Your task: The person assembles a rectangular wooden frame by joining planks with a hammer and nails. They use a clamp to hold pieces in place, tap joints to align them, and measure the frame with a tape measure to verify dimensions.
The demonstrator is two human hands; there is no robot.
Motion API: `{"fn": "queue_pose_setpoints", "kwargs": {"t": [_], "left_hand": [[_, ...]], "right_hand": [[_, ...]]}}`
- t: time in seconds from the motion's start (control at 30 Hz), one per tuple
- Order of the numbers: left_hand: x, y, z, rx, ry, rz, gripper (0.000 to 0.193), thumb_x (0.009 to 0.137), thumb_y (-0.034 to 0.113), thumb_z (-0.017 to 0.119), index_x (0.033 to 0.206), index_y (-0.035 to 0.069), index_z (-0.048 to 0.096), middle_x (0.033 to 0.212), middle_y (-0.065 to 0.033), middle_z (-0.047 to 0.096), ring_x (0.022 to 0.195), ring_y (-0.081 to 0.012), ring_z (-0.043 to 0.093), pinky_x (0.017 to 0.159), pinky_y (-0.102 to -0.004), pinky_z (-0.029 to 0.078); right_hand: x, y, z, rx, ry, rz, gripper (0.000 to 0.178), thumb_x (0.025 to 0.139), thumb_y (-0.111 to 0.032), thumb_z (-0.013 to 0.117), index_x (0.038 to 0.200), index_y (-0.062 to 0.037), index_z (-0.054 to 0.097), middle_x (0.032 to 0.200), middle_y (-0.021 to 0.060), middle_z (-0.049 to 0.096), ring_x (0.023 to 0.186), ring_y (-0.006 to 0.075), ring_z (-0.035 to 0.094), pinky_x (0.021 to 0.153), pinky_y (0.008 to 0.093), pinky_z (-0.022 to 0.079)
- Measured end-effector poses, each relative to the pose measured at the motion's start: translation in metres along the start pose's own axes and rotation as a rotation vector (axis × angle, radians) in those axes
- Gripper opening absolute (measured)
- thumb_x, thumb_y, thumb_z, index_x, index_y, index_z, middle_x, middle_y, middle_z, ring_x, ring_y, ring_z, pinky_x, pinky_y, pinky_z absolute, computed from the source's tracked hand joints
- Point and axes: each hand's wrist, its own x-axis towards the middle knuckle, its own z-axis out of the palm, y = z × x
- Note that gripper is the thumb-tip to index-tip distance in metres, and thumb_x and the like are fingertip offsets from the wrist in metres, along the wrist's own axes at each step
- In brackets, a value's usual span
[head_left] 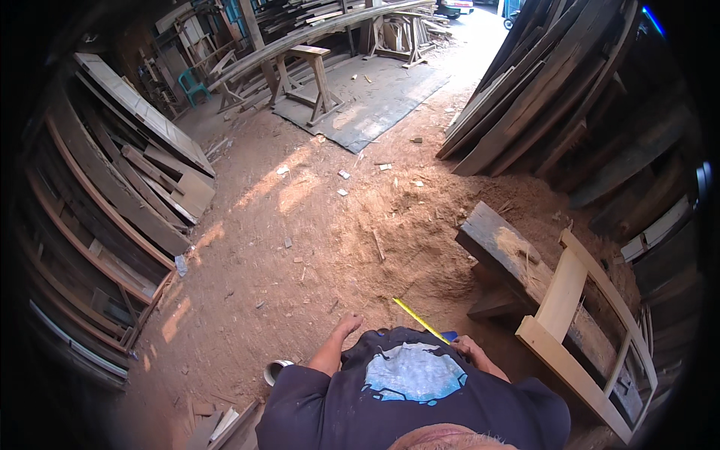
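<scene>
My right hand (471,349) is in front of my dark shirt, closed around a tape measure (451,336) with a blue case. Its yellow blade (420,319) is pulled out and slants up and to the left, over the ground. My left hand (349,324) hangs at the other side of my body, apart from the tape. Its fingers look curled, and nothing shows in them. To the right of my right hand a wooden frame (562,296) of pale boards leans on a thick, dark plank (499,240).
Sawdust and wood scraps cover the ground (300,240). Boards (540,82) lean at the right; frames and panels (142,112) stack along the left. A wooden trestle (319,82) carries a long beam at the back. A white cylindrical container (276,370) lies near my left arm.
</scene>
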Motion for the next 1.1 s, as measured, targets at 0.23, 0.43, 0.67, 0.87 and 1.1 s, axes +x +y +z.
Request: {"fn": "queue_pose_setpoints", "kwargs": {"t": [0.23,0.43,0.67,0.87,1.1], "left_hand": [[0.070,-0.063,-0.034,0.128,0.070,0.053,0.045,0.088,0.041,0.059,0.104,0.001,0.070,0.090,-0.0126,0.072,0.083,-0.0245,0.067,0.075,-0.0402,0.052],[0.018,-0.018,-0.005,0.109,-0.302,-0.047,0.044,0.084,0.040,0.069,0.100,0.000,0.076,0.094,-0.0159,0.074,0.087,-0.0270,0.070,0.080,-0.0394,0.053],[0.069,-0.090,0.007,0.278,-0.395,0.281,0.044,0.083,0.043,0.071,0.102,0.003,0.077,0.092,-0.0129,0.074,0.086,-0.0252,0.069,0.079,-0.0404,0.053],[0.044,-0.039,-0.011,0.142,-0.293,0.087,0.037,0.083,0.039,0.066,0.097,0.006,0.076,0.094,-0.0152,0.074,0.091,-0.0272,0.069,0.084,-0.0411,0.052],[0.021,-0.018,-0.019,0.138,-0.262,0.130,0.038,0.083,0.039,0.067,0.095,0.004,0.075,0.089,-0.0136,0.074,0.087,-0.0251,0.068,0.081,-0.0394,0.052]], "right_hand": [[0.028,0.005,0.065,0.126,0.065,0.097,0.046,0.081,-0.040,0.062,0.112,-0.0078,0.073,0.117,0.0185,0.071,0.104,0.0309,0.070,0.089,0.0403,0.054],[0.004,0.010,0.082,0.207,0.110,0.205,0.043,0.080,-0.038,0.063,0.106,-0.0066,0.075,0.109,0.0171,0.074,0.098,0.0275,0.071,0.085,0.0409,0.054],[0.008,-0.016,0.089,0.220,0.062,0.110,0.042,0.079,-0.036,0.064,0.105,-0.0042,0.075,0.106,0.0180,0.074,0.096,0.0280,0.072,0.082,0.0414,0.054],[0.018,0.002,0.096,0.159,0.081,0.202,0.044,0.079,-0.037,0.065,0.108,-0.0042,0.073,0.111,0.0198,0.073,0.102,0.0307,0.071,0.084,0.0415,0.054],[0.041,0.036,0.110,0.034,0.128,0.082,0.042,0.078,-0.038,0.067,0.104,-0.0062,0.075,0.105,0.0174,0.074,0.097,0.0289,0.072,0.084,0.0425,0.055]]}}
